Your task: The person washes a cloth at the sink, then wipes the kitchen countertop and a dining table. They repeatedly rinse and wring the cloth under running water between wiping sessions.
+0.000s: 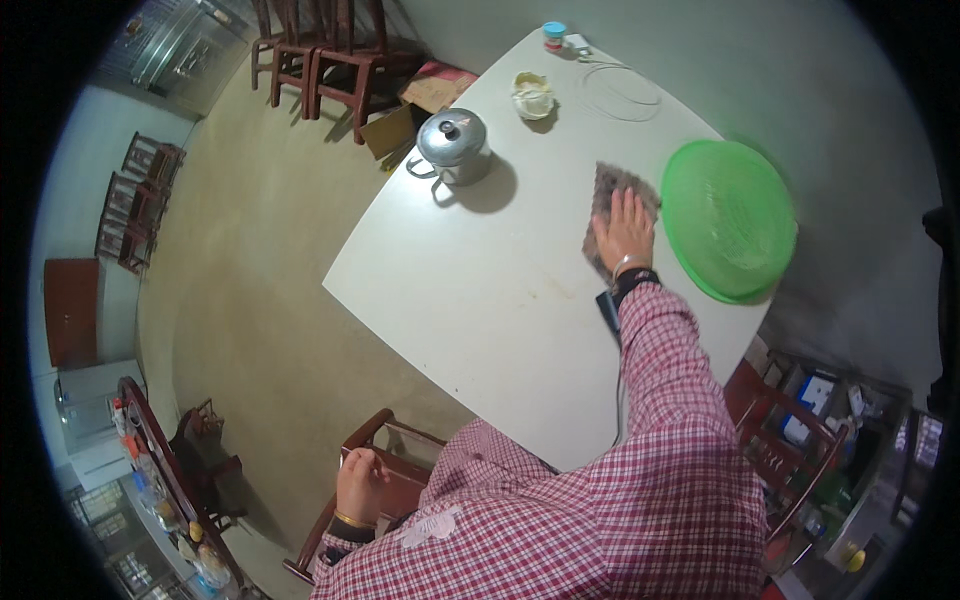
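Note:
My right hand (628,232) lies flat on a grey-brown cloth (609,180) on the white tabletop (450,292). Its fingers are spread and pressed down, not curled around the cloth. Just right of the hand, a green plastic mesh basket (727,221) rests with its wide rim against the table. Faint brownish stains (551,289) mark the surface left of my wrist. Down by the wooden chair (401,469), my left hand (361,480) hangs off the table with loosely curled fingers, and nothing shows in it.
A lidded metal pot (452,142) stands near the table's left edge. Farther back are a crumpled pale bag (533,96), a blue-capped jar (553,36) and a coiled thin cable (619,90). A black device (608,312) with a cord sits beside my right forearm. Cardboard (439,86) lies beyond the table.

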`<state>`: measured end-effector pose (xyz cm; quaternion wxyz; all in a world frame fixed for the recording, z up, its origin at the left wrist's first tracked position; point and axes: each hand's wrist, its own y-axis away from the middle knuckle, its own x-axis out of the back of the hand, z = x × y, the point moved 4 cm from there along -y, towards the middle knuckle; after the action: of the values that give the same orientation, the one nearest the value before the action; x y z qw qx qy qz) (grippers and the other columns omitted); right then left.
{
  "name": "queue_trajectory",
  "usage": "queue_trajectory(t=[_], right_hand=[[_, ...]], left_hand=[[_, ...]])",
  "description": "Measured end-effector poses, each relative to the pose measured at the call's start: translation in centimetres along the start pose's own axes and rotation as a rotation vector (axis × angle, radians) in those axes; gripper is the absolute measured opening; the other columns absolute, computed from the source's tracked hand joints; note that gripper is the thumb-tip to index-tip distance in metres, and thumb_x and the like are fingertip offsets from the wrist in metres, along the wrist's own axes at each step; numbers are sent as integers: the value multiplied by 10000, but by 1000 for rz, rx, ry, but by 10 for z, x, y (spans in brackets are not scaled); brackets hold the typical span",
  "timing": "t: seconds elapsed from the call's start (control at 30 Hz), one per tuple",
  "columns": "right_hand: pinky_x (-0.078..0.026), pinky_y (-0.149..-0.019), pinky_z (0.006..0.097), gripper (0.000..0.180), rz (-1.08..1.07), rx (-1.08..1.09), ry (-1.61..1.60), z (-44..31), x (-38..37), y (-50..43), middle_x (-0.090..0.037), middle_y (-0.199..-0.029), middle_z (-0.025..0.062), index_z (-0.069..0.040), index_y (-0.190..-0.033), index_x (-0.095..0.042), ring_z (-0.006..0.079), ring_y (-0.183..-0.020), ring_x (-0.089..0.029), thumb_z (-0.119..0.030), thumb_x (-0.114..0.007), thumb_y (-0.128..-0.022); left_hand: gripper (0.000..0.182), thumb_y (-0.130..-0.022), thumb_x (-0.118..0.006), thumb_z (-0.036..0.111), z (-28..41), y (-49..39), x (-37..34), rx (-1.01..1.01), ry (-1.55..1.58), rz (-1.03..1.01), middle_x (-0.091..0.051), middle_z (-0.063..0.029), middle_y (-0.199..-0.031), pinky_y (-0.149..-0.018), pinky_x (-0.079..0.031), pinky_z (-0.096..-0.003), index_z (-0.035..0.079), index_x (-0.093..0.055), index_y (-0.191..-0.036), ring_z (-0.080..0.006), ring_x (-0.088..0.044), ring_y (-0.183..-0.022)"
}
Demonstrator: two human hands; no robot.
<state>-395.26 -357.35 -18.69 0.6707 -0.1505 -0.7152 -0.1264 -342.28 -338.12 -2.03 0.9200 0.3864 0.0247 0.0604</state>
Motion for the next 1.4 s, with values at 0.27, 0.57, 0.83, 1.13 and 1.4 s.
queue_trajectory(t=[0.27, 0.57, 0.83, 1.13, 1.4], right_hand=[[-170, -1152, 419, 615, -19, 468, -33, -87, -8, -95, -271, -1538, 111, -89, -1453, -334, 272, -1414, -248, -436, -414, -951], [-198, -1128, 436, 616, -321, 752, -123, -80, 38, 93, -312, -1514, 88, -126, -1429, -384, 281, -1388, -283, -441, -490, -910], [-340, -1010, 447, 314, -424, 566, -457, -106, 38, 264, -536, -1199, 78, -96, -1178, -568, 281, -1166, -474, -181, -552, -876], [-361, -1039, 427, 400, -85, -395, -752, -18, 60, 253, -472, -1298, 193, -12, -1259, -482, 320, -1217, -452, -161, -539, -892], [-109, -1164, 465, 718, -110, -21, -244, -72, 3, 159, -184, -1519, 274, 72, -1456, -194, 405, -1412, -165, -378, -436, -952]], left_hand=[[128, -948, -499, 150, -1, -23, -6, 112, 79, 156, -537, -24, -741, -596, -446, -258, 50, -523, -871, -128, -523, -648], [164, -954, -516, 197, 27, -36, -35, 38, -5, -16, -524, -11, -703, -593, -422, -232, 66, -517, -855, -102, -492, -631], [157, -953, -519, 216, 37, -29, -22, 33, -35, -134, -533, -12, -697, -557, -417, -229, 85, -520, -867, -102, -512, -622], [160, -950, -515, 222, 40, -15, -9, 4, -24, -145, -539, -12, -705, -580, -442, -234, 86, -520, -865, -103, -518, -626], [193, -956, -514, 227, 38, -13, 6, -23, -18, -48, -533, -22, -696, -587, -439, -235, 66, -520, -849, -117, -515, -631]])
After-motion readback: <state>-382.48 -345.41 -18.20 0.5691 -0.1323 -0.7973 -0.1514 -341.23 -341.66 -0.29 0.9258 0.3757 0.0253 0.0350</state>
